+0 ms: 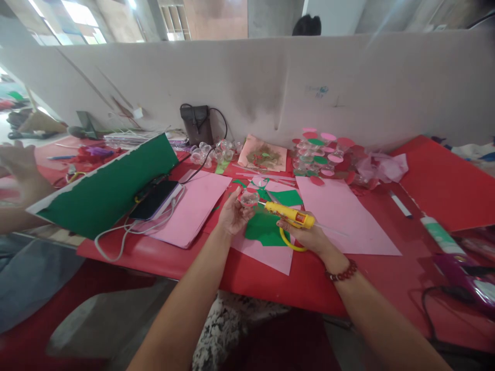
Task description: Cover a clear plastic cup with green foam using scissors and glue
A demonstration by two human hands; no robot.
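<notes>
My left hand (233, 213) is closed round a small clear plastic cup (249, 198), held just above the red table (185, 260). My right hand (305, 235) grips a yellow glue gun (290, 215) whose nozzle points left and nearly touches the cup. Under both hands lie green paper pieces (265, 229) on a pink sheet (270, 255). A red bead bracelet (342, 272) is on my right wrist.
A large green sheet (108, 185) leans at the left beside a dark phone (154, 200) with a white cable. Pink sheets (340, 216), several clear cups with coloured discs (320, 152), a black pouch (197, 123), a glue tube (441, 234) and another person's hand (19, 165) surround the spot.
</notes>
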